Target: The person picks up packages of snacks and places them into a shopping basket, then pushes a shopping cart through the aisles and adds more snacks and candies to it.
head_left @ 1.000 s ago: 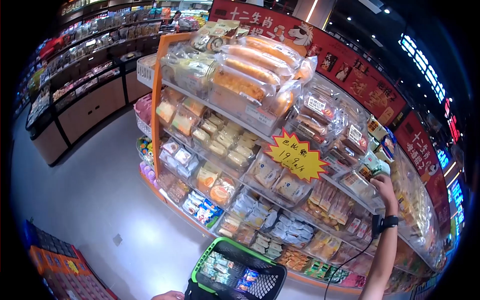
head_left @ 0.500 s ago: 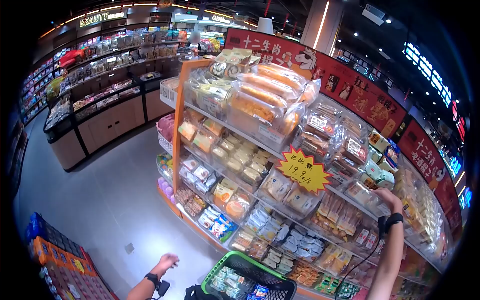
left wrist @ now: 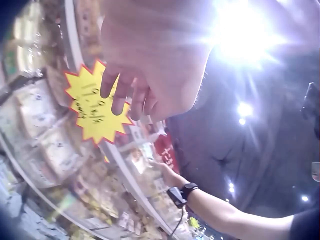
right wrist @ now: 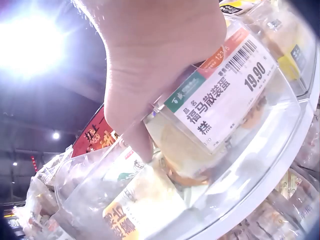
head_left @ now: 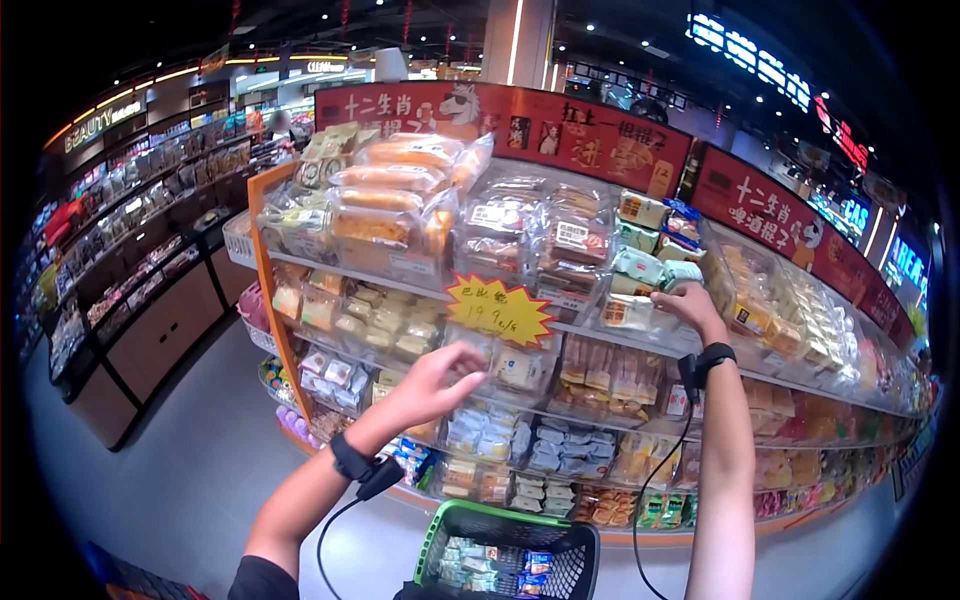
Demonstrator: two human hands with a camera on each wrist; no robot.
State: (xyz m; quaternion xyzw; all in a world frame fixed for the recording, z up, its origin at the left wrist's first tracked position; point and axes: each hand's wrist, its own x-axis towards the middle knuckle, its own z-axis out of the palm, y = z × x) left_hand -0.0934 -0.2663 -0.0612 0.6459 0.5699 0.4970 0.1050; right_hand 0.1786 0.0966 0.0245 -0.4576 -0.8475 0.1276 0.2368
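My right hand (head_left: 692,305) reaches over the front of a clear plastic bin (right wrist: 260,155) of wrapped cakes on the top shelf. In the right wrist view its fingers dip behind the bin's price label (right wrist: 220,95), among a white and yellow packet (right wrist: 145,205) and others; whether they grip one I cannot tell. A pale green packet (head_left: 683,272) lies right by the knuckles. My left hand (head_left: 440,382) is raised in front of the shelves with its fingers loosely extended, holding nothing. Beside it in the head view is a yellow starburst price sign (head_left: 500,312), which the fingers overlap in the left wrist view (left wrist: 92,112).
A black basket with a green rim (head_left: 480,512) stands below, holding several small packets (head_left: 467,565). Long wrapped breads (head_left: 385,200) fill the top shelf's left. An orange post (head_left: 270,270) ends the rack. A cable (head_left: 645,500) hangs from my right wrist.
My left hand has risen from below into the space before the shelves. The head view has turned right, with the rack shifting left. My right hand stays at the same cake bin.
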